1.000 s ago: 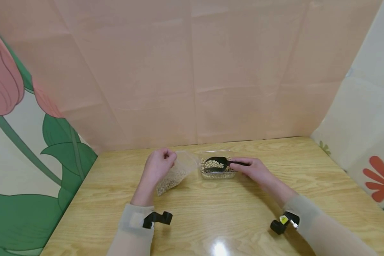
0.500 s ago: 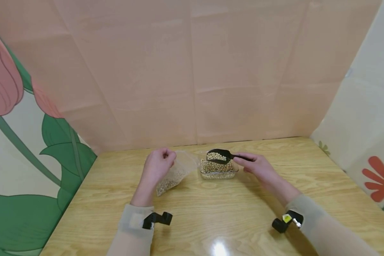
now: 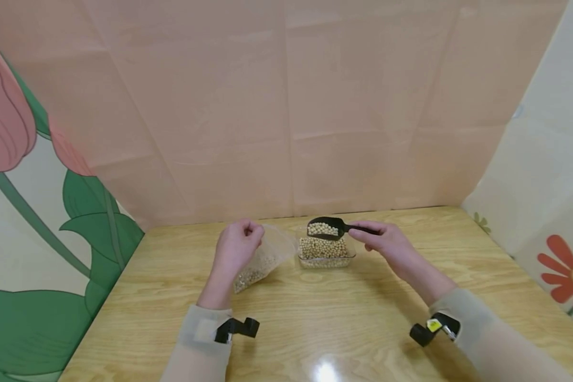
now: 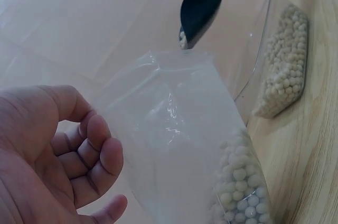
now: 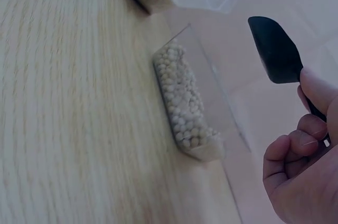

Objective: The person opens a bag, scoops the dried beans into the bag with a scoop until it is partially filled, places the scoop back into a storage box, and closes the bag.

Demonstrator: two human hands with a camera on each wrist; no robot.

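My right hand [image 3: 385, 241] grips a black scoop [image 3: 340, 227] by its handle. The scoop carries a heap of pale round beans [image 3: 322, 228] and hangs over a clear plastic container [image 3: 327, 262], itself well filled with the same beans. To the left, my left hand [image 3: 239, 245] pinches the upper edge of a clear plastic bag [image 4: 169, 113], whose mouth faces the container. Beans [image 4: 240, 182] lie in the bottom of this bag, which rests on the table. In the left wrist view, the scoop's tip overlaps the far edge of the bag's mouth.
The wooden table [image 3: 286, 329] runs back to a pink covered wall [image 3: 286, 116]. Flower-patterned sheets stand at the left and right sides. Each wrist wears a strapped black camera mount [image 3: 239, 327].
The scoop has risen out of the container with a load of beans in it, leaving the beans below in plain view. My left hand and the bag have stayed in place.
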